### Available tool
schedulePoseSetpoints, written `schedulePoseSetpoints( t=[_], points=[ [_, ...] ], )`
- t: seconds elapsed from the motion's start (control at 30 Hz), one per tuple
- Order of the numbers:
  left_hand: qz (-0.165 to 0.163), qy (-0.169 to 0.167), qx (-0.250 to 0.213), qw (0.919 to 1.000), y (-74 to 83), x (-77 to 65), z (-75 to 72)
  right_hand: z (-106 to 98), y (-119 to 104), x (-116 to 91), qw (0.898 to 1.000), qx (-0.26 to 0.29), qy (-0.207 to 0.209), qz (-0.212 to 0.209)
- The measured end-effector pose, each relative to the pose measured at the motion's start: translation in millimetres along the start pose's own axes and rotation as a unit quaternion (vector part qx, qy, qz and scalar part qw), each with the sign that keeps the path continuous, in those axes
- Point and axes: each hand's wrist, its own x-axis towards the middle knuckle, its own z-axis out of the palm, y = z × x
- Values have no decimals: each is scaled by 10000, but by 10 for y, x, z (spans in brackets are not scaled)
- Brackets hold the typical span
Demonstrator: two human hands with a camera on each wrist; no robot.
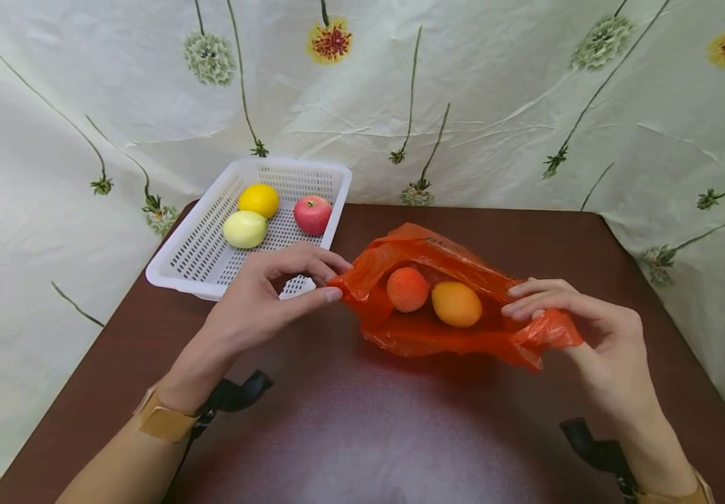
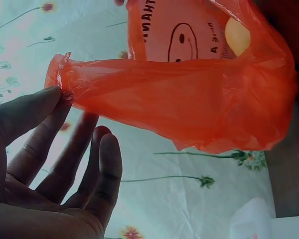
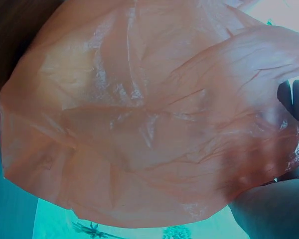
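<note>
A red plastic bag is stretched wide over the table, its mouth facing up. Inside lie a fuzzy orange-red peach and a smooth yellow-orange fruit, perhaps a mango. My left hand pinches the bag's left edge between thumb and forefinger, and the left wrist view shows the other fingers loosely bent below the pinch. On the opposite side, my right hand grips the right edge, with plastic bunched over the thumb. In the right wrist view the bag hides most of that hand.
A white slotted basket stands at the back left, just beyond my left hand. It contains a yellow round fruit, a pale yellow-green fruit and a red apple. The dark brown table meets a flower-printed cloth behind.
</note>
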Motion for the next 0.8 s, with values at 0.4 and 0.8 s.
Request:
schedulePoseSetpoints(
  t=[0.4, 0.8],
  points=[
    [555, 227, -417, 9973, 181, -121, -75, -16, 99, 231, 9915, 1139, 605, 189],
    [1303, 329, -979, 9861, 373, -79, -45, 147, 72, 480, 9890, 1273, 723, 204]
  ],
)
